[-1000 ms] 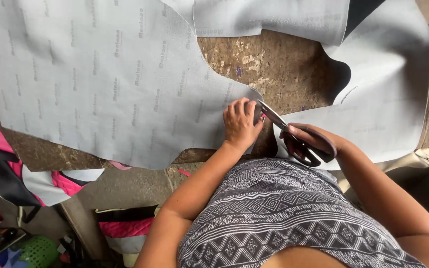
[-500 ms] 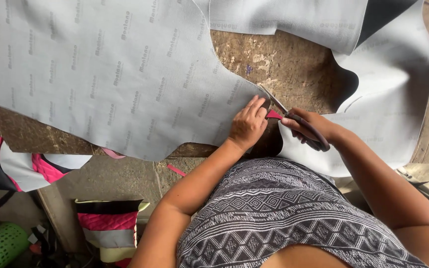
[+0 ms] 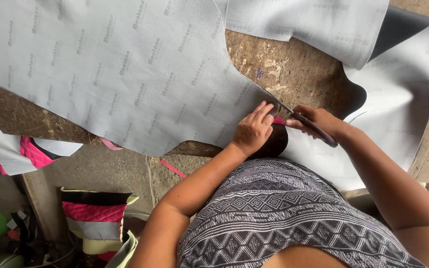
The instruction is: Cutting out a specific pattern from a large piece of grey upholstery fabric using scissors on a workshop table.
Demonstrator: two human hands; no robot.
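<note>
A large grey sheet (image 3: 125,74) lies flat on the worn tabletop (image 3: 299,74). At the sheet's lower right edge the left hand (image 3: 254,131) presses it down, fingers flat and spread, gripping nothing. Just right of that, the right hand (image 3: 319,121) has its grip closed around scissors (image 3: 306,121), blades at the sheet's edge.

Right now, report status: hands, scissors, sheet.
Left hand flat on grey lining sheet, beside the cut. Right hand gripping scissors, blades at sheet edge. Wooden worktable beneath; nothing across the cut line.
</note>
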